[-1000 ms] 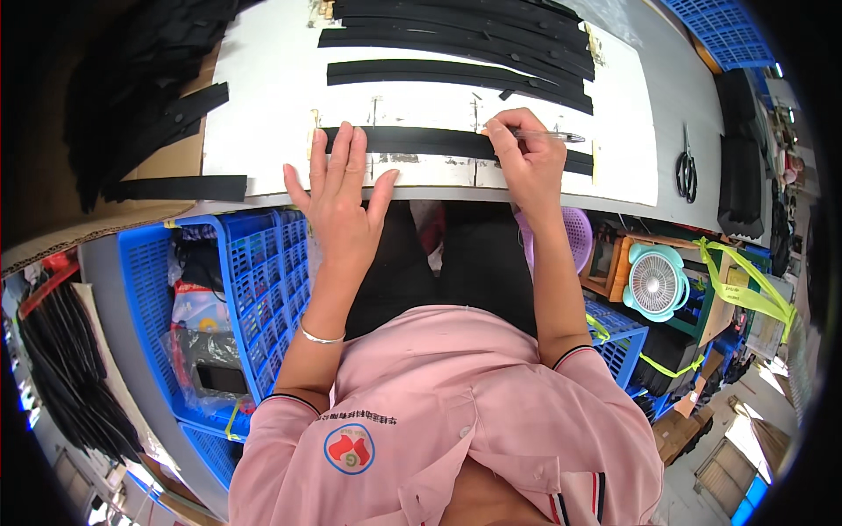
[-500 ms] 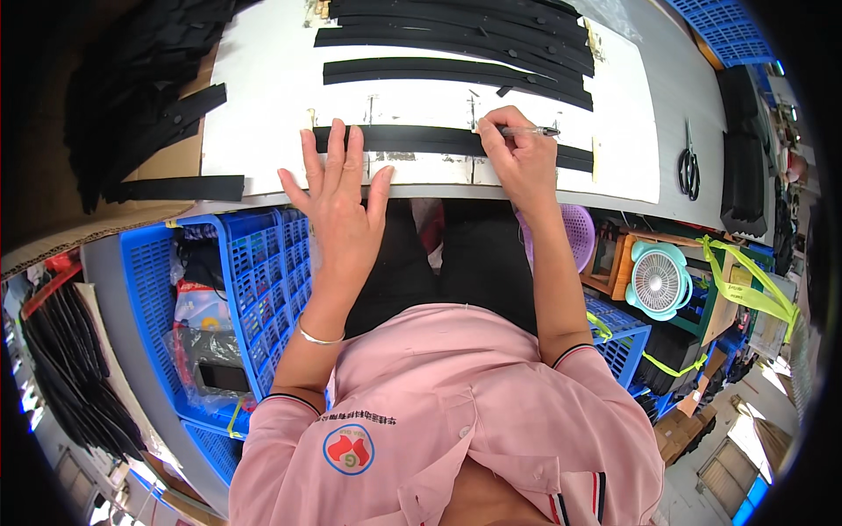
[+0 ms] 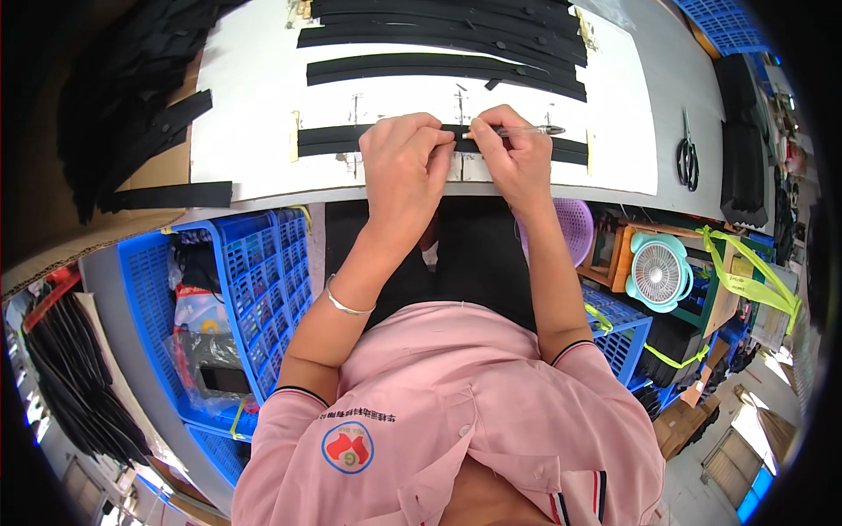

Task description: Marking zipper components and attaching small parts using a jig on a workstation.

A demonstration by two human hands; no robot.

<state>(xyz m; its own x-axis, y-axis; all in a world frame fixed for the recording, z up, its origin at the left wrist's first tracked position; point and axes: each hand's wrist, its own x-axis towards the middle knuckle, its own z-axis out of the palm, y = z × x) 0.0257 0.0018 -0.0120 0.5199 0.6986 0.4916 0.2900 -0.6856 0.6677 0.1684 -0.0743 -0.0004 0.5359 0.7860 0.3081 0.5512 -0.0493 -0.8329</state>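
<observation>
I am pressing my left hand (image 3: 405,171) down on a black strip (image 3: 351,140) that is lying on the white sheet (image 3: 254,96) near the front edge of the bench (image 3: 693,105). The fingers of that hand are curling closed over the strip's middle, fingertips touching it. My right hand (image 3: 517,158) is sitting just beside the left, also on the strip, and its fingers are pinching shut around a clear pen (image 3: 517,131). The pen is pointing right, lying nearly level and along the strip.

The strip is running left to right across the sheet, its long axis parallel to the bench edge; its left end is showing past my left hand, its right end past my right. Small tan tape tabs (image 3: 295,136) are sitting at its ends. More black strips (image 3: 438,66) are lying farther back, parallel to it, and one loose strip (image 3: 171,195) is resting at the sheet's left corner.

Black scissors (image 3: 687,158) are lying well to the right. Below the bench, a blue crate (image 3: 254,289) on my left is holding a clear plastic bag (image 3: 197,342) with a red and yellow label. On my right a teal fan (image 3: 658,272) and a purple basket (image 3: 574,223) are sitting near another blue crate (image 3: 627,337) with yellow straps (image 3: 745,272).
</observation>
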